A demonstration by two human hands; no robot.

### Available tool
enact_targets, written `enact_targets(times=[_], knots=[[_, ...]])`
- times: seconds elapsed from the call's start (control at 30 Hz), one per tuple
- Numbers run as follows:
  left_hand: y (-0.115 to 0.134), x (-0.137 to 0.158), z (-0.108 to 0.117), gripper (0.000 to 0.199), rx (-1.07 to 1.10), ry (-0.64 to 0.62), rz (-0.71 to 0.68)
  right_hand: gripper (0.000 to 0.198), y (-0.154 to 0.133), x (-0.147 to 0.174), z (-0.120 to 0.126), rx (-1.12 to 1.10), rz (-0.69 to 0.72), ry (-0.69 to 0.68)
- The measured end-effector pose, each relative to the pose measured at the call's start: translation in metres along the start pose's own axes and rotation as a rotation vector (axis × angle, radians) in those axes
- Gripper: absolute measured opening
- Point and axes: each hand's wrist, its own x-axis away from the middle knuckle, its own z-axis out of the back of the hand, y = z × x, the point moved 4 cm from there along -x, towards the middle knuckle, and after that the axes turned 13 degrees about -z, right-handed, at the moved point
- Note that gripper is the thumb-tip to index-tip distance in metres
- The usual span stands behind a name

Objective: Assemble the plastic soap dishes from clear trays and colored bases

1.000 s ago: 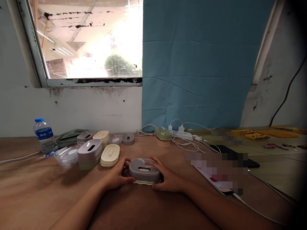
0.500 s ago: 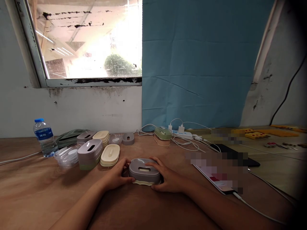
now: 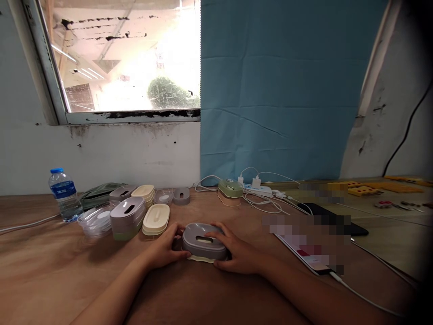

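Note:
A grey oval plastic cover point(image 3: 199, 249) with a long slot in its top sits on the table in front of me. Beneath it shows the wavy edge of a cream base point(image 3: 202, 259). My left hand point(image 3: 171, 246) is curled around the cover's left end, thumb low at the front. From the right, my right hand point(image 3: 233, 248) grips the other end, with fingers over the top and the thumb at the lower front edge. Something pale shows through the slot, too little to name. Just beyond my left hand stands a stack of cream lids point(image 3: 156, 218).
Left of the lids are a taller grey cover point(image 3: 127, 214), clear plastic trays point(image 3: 96, 221) and a water bottle point(image 3: 64, 196). At the back are a green-topped box point(image 3: 230, 188) and a power strip point(image 3: 259, 189) with white cables. A phone point(image 3: 314, 259) lies on the right.

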Motion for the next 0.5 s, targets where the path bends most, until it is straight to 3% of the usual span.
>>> enact_targets(times=[0.5], knots=[[-0.0008,0.0014,0.0024,0.052,0.004,0.007,0.001,0.062,-0.0038,0.0024,0.002,-0.002,-0.001,-0.028]])
